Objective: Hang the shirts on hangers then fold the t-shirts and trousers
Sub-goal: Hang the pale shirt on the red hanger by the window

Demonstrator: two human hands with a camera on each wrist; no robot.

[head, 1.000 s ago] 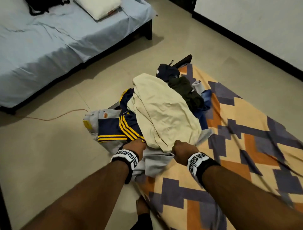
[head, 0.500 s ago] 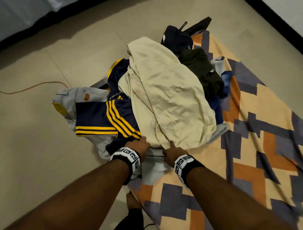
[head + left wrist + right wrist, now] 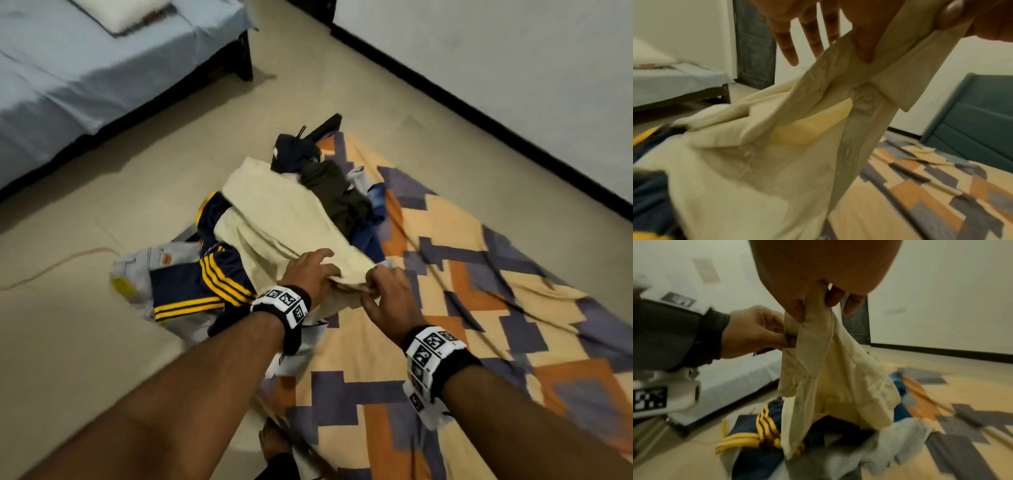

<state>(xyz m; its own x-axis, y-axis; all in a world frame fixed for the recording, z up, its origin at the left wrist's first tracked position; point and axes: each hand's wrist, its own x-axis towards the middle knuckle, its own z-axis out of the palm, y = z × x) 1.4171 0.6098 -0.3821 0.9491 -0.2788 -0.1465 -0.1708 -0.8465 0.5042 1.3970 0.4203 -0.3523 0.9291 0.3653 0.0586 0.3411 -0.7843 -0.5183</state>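
A beige tiled floor [image 3: 102, 342] carries a patterned blanket [image 3: 479, 308] and a heap of clothes [image 3: 274, 222].

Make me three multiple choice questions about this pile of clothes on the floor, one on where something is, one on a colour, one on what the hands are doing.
1. Where does the clothes pile lie?
A. On the bed
B. At the edge of the patterned mat, partly on the floor
C. On a chair

2. What colour are the stripes on the navy garment?
A. Yellow
B. Red
C. White

3. What are the hands doing?
A. Resting empty
B. Holding a hanger
C. Both gripping the cream garment

Answers:
1 B: the pile straddles the patterned mat and the floor.
2 A: the navy garment has yellow stripes.
3 C: the left hand and right hand pinch the cream garment at its near edge.
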